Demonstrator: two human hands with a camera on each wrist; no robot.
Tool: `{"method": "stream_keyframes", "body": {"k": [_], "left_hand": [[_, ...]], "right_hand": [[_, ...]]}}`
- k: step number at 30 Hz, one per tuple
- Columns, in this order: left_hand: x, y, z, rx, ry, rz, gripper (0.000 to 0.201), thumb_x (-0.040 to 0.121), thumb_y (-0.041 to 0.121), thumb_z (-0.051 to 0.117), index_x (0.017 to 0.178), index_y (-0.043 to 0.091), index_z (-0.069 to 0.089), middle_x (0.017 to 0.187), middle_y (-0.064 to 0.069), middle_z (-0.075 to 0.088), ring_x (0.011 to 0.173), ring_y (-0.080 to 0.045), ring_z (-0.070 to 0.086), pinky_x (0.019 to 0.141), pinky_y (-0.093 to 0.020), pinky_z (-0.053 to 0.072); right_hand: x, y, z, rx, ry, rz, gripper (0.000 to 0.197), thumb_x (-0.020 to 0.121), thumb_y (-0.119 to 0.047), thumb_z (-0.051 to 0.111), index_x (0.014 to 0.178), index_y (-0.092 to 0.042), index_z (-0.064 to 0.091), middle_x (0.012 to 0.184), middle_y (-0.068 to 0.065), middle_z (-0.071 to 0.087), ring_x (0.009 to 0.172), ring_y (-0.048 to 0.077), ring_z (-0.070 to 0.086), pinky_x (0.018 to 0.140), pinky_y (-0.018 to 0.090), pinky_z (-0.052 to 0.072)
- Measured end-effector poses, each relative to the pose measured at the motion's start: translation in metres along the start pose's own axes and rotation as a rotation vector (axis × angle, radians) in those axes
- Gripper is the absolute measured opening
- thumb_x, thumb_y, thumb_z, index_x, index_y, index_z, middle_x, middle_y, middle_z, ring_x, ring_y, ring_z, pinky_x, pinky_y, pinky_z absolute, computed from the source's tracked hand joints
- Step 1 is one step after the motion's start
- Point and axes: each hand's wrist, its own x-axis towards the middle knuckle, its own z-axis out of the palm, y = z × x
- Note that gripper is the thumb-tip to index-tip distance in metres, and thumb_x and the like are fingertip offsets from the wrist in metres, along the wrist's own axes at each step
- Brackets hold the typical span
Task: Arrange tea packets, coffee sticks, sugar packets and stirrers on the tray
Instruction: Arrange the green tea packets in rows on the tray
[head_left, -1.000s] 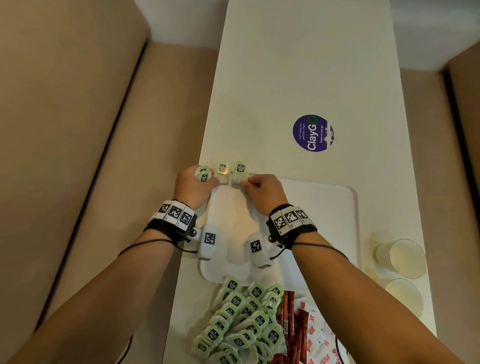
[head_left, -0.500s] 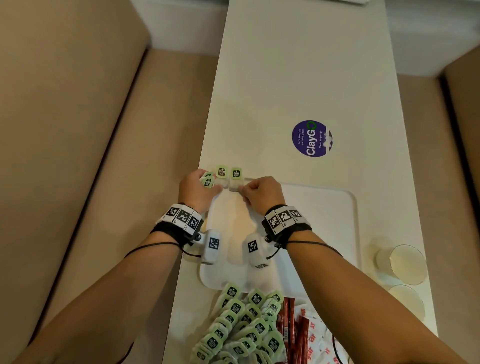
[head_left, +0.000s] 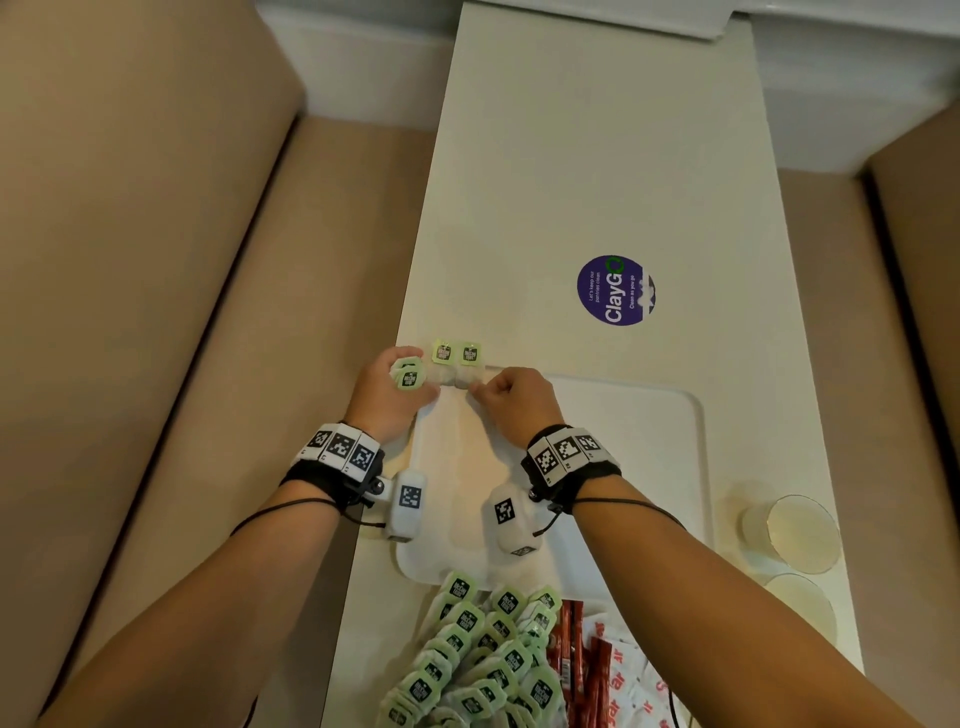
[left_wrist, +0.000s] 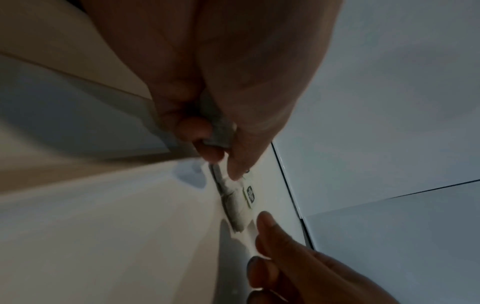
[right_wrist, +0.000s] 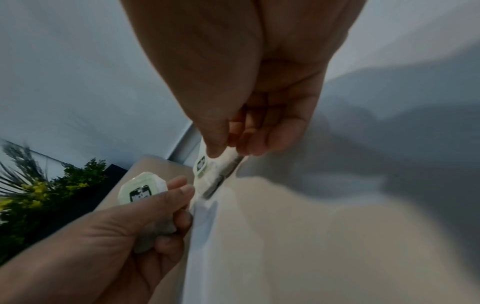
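Note:
The white tray (head_left: 623, 441) lies on the table. Two green-labelled tea packets (head_left: 442, 354) (head_left: 470, 353) stand side by side against its far left corner. My right hand (head_left: 480, 387) pinches the right one of them (right_wrist: 226, 162) between thumb and fingers. My left hand (head_left: 415, 384) sits just left of them and grips a small stack of tea packets (head_left: 408, 375), also seen in the right wrist view (right_wrist: 140, 191). In the left wrist view the held tea packets (left_wrist: 218, 131) are dim, and a placed tea packet (left_wrist: 249, 194) leans at the rim.
A heap of tea packets (head_left: 478, 660), red coffee sticks (head_left: 576, 660) and white sugar packets (head_left: 634, 691) lies at the table's near end. Two clear cups (head_left: 795, 532) (head_left: 800, 608) stand right of the tray. A purple sticker (head_left: 615, 290) lies beyond it. Beige seats flank the table.
Both hands stay at the tray's far left corner. The two placed tea packets have come closer together and now stand straighter, side by side.

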Motion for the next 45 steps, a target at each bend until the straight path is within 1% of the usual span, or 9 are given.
{"method": "stream_keyframes", "body": {"k": [6, 12, 18, 21, 26, 30, 36, 40, 45], "left_hand": [[-0.017, 0.005, -0.006, -0.077, -0.328, 0.003, 0.069, 0.080, -0.007, 0.076, 0.137, 0.025, 0.052, 0.100, -0.004, 0.070, 0.075, -0.012, 0.064, 0.059, -0.026, 0.051], [-0.036, 0.016, -0.008, -0.035, -0.542, 0.091, 0.063, 0.083, -0.013, 0.069, 0.136, 0.018, 0.056, 0.104, -0.013, 0.073, 0.081, -0.022, 0.072, 0.058, -0.028, 0.054], [-0.045, 0.016, -0.011, -0.030, -0.420, 0.042, 0.035, 0.087, 0.003, 0.075, 0.111, 0.023, 0.063, 0.086, 0.002, 0.069, 0.071, -0.021, 0.068, 0.059, -0.031, 0.049], [-0.045, 0.017, -0.010, -0.013, -0.364, 0.036, 0.015, 0.089, 0.020, 0.076, 0.099, 0.022, 0.065, 0.085, 0.008, 0.066, 0.068, -0.017, 0.065, 0.057, -0.026, 0.048], [-0.043, 0.018, 0.001, 0.032, -0.338, 0.054, 0.006, 0.094, 0.017, 0.070, 0.090, 0.018, 0.066, 0.074, 0.004, 0.068, 0.060, -0.011, 0.060, 0.056, -0.027, 0.046], [-0.043, 0.021, 0.006, 0.011, -0.315, 0.052, 0.006, 0.094, 0.017, 0.069, 0.091, 0.017, 0.065, 0.077, -0.002, 0.068, 0.057, -0.009, 0.059, 0.053, -0.025, 0.045], [-0.040, 0.022, 0.008, 0.046, -0.297, 0.037, 0.005, 0.095, 0.016, 0.067, 0.098, 0.015, 0.063, 0.097, -0.001, 0.070, 0.054, -0.006, 0.060, 0.052, -0.022, 0.046], [-0.036, 0.021, 0.007, 0.016, -0.277, -0.033, 0.018, 0.096, 0.011, 0.066, 0.112, 0.009, 0.059, 0.084, -0.010, 0.068, 0.051, -0.001, 0.060, 0.051, -0.017, 0.048], [-0.028, 0.016, 0.004, -0.065, -0.349, -0.125, 0.046, 0.086, -0.009, 0.067, 0.125, 0.010, 0.051, 0.103, -0.013, 0.071, 0.084, -0.021, 0.068, 0.071, -0.032, 0.057]], "right_hand": [[-0.024, -0.014, -0.002, 0.203, -0.150, -0.253, 0.019, 0.100, -0.033, 0.062, 0.113, -0.022, 0.072, 0.087, -0.001, 0.071, 0.057, 0.006, 0.061, 0.063, 0.024, 0.052], [-0.037, -0.024, -0.006, 0.202, -0.176, -0.306, 0.016, 0.101, -0.028, 0.060, 0.089, -0.026, 0.071, 0.078, -0.006, 0.072, 0.065, 0.009, 0.066, 0.063, 0.020, 0.050], [-0.042, -0.018, -0.017, 0.217, -0.167, -0.249, 0.020, 0.107, -0.027, 0.047, 0.095, -0.015, 0.058, 0.084, -0.002, 0.067, 0.062, 0.016, 0.066, 0.047, 0.013, 0.041], [-0.043, -0.013, -0.019, 0.189, -0.169, -0.236, 0.020, 0.108, -0.029, 0.045, 0.096, -0.017, 0.056, 0.084, 0.000, 0.066, 0.065, 0.015, 0.065, 0.046, 0.013, 0.039], [-0.047, -0.007, -0.018, 0.201, -0.138, -0.236, 0.017, 0.106, -0.031, 0.049, 0.101, -0.019, 0.059, 0.088, -0.001, 0.067, 0.067, 0.011, 0.064, 0.053, 0.016, 0.042], [-0.048, 0.003, -0.018, 0.165, -0.144, -0.174, 0.021, 0.100, -0.040, 0.059, 0.112, -0.023, 0.060, 0.091, -0.007, 0.068, 0.068, 0.012, 0.068, 0.064, 0.022, 0.049], [-0.032, 0.024, -0.014, 0.074, -0.071, -0.143, 0.022, 0.100, -0.033, 0.061, 0.089, -0.014, 0.063, 0.078, 0.001, 0.064, 0.064, 0.018, 0.059, 0.076, 0.043, 0.055], [-0.019, 0.025, -0.018, 0.048, 0.011, -0.081, 0.021, 0.100, -0.032, 0.061, 0.085, -0.017, 0.064, 0.077, -0.001, 0.064, 0.069, 0.016, 0.057, 0.072, 0.036, 0.050], [-0.005, 0.021, -0.022, -0.043, 0.008, -0.061, 0.023, 0.100, -0.025, 0.058, 0.080, -0.015, 0.066, 0.074, -0.004, 0.063, 0.069, 0.013, 0.057, 0.062, 0.027, 0.042]]}}
